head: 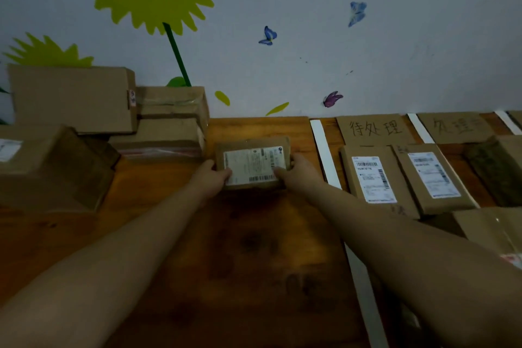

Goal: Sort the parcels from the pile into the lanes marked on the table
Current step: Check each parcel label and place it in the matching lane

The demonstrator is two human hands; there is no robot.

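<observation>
The left hand (210, 178) and the right hand (293, 171) both grip one parcel, fingers curled round its two short ends and thumbs pressed on its top face. Under them spreads the wooden table (254, 277). Left of the left hand and beyond it stands the pile (70, 99) of brown boxes, against the wall. Right of the right hand lie the nearer labelled parcel (370, 178) and, just beside it, the farther labelled parcel (432, 175). A handwritten cardboard sign (372, 127) lies beyond them. A white strip (324, 150) runs just beside the right hand. Between the hands sits the held parcel (252, 162), label up; whether it touches the wood is unclear.
</observation>
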